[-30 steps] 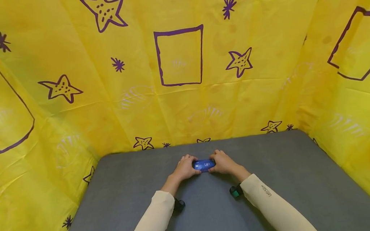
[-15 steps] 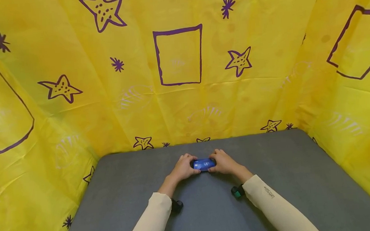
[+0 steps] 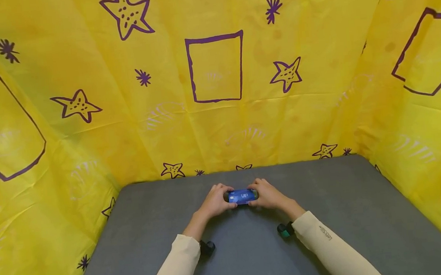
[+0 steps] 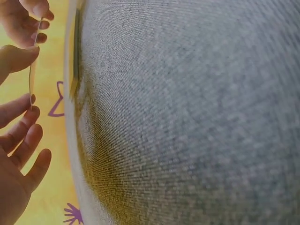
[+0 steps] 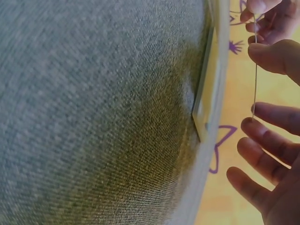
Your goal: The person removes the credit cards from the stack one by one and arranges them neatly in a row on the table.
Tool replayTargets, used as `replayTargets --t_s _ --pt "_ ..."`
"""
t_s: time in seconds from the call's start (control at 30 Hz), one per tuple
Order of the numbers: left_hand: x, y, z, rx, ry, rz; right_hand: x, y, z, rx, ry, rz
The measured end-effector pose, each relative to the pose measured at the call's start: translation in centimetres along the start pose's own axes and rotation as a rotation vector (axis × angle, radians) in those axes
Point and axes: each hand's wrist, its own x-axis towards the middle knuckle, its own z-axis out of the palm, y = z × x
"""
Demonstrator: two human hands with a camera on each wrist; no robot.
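Observation:
A blue card [image 3: 242, 196] with "VIP" lettering and a chip-like mark is held level above the grey table. My left hand [image 3: 216, 201] pinches its left end between thumb and fingertips. The right hand [image 3: 267, 193] grips the opposite end likewise. Seen edge-on in the left wrist view, the card [image 4: 32, 77] is a thin line, apart from the tabletop. Its edge also shows in the right wrist view, where the right hand's other fingers [image 5: 251, 190] spread loosely. Beneath the card lies a flat, glossy, dark-edged slab [image 4: 76, 51], mostly hidden from above.
A grey padded tabletop [image 3: 245, 256] spreads around the hands. Yellow cloth walls [image 3: 220, 133] with purple starfish and outline drawings enclose its back and both sides. Each wrist wears a black strap with a small camera [image 3: 285, 230].
The hands have drawn slightly apart, the left one shifting left. The card looks a little larger, and more of the dark slab's ends shows beside it. Both hands keep their hold.

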Motion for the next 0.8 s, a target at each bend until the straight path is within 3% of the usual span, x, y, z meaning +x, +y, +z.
replayTargets --t_s 0.37,0.8 --pt "-0.4 -0.1 -0.3 0.042 0.037 0.036 -0.2 -0.1 0.1 0.014 0.034 -0.030" --pt "-1.9 0.5 -1.6 0.016 0.045 0.019 -0.9 -1.2 -0.3 0.004 0.072 -0.114"
